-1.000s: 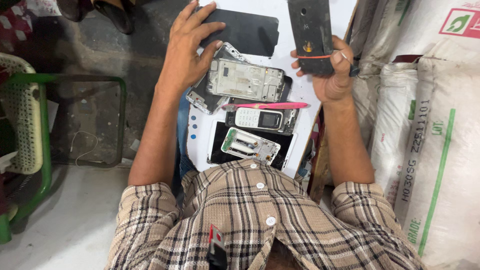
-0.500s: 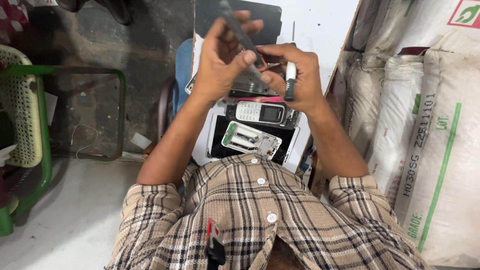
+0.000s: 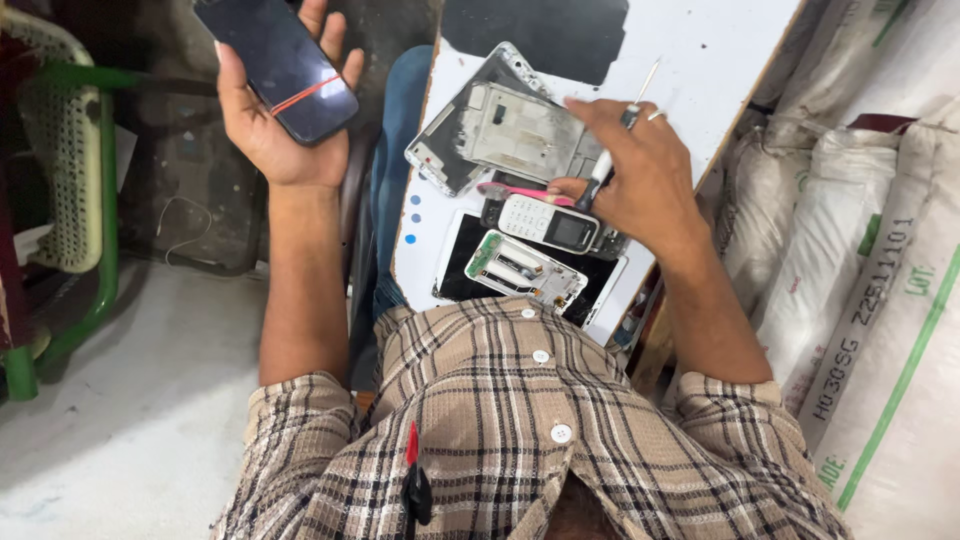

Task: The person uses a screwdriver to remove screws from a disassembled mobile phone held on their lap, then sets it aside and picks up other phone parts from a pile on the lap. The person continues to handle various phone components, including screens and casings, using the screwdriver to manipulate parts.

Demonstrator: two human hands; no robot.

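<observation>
My left hand is raised out to the left and holds a dark smartphone with a red band across it. My right hand hovers over a white board on my lap and grips a thin screwdriver with a white handle. Under that hand lie a bare phone frame, a small white keypad phone, a pink tool and a green-edged phone part resting on a dark phone panel.
A black mat covers the far end of the board. White woven sacks are stacked on the right. A green-framed chair stands at the left on a pale floor. A red-tipped pen is clipped to my checked shirt.
The smartphone went from my right hand to my left, which swung it out to the left. My right hand dropped over the board with the screwdriver.
</observation>
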